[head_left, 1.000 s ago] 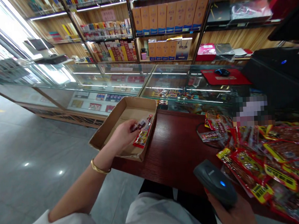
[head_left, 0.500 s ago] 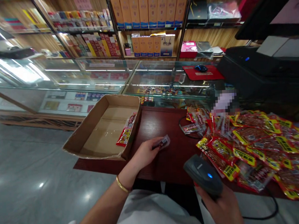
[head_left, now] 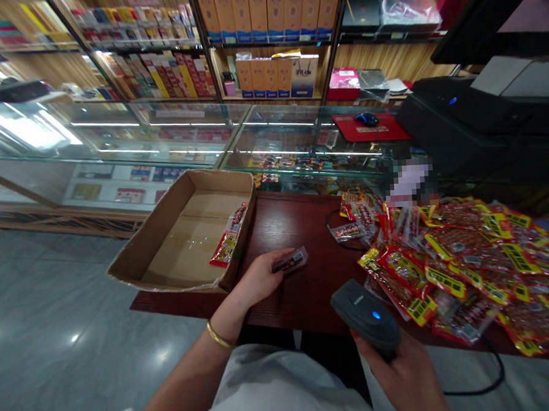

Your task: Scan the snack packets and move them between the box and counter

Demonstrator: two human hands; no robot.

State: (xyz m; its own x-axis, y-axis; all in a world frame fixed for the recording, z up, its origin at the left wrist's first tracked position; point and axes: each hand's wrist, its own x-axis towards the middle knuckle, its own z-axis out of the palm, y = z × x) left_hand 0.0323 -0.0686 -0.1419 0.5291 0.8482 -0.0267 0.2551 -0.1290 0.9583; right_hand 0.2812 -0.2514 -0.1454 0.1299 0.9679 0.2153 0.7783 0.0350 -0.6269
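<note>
My left hand (head_left: 262,276) pinches a small snack packet (head_left: 292,261) in clear wrap, held over the dark red wooden counter (head_left: 284,223). My right hand (head_left: 403,370) is wrapped round a black barcode scanner (head_left: 367,317) with a lit blue light; its head points toward the packet, with a gap between them. To the left stands a shallow cardboard box (head_left: 175,241) with a few red and yellow packets (head_left: 224,249) along its right wall. A big pile of snack packets (head_left: 460,245), red and yellow with clear windows, lies to the right of the scanner.
A black cable (head_left: 477,392) runs from beside my right hand. Behind the counter is a glass display case (head_left: 293,131) with a mouse (head_left: 366,120) on a red pad (head_left: 344,131). Black equipment (head_left: 454,128) stands at the right, and shelves of boxes line the wall.
The packet in my left hand has turned, showing more of its dark label. The scanner has shifted slightly left. The whole view has moved a little.
</note>
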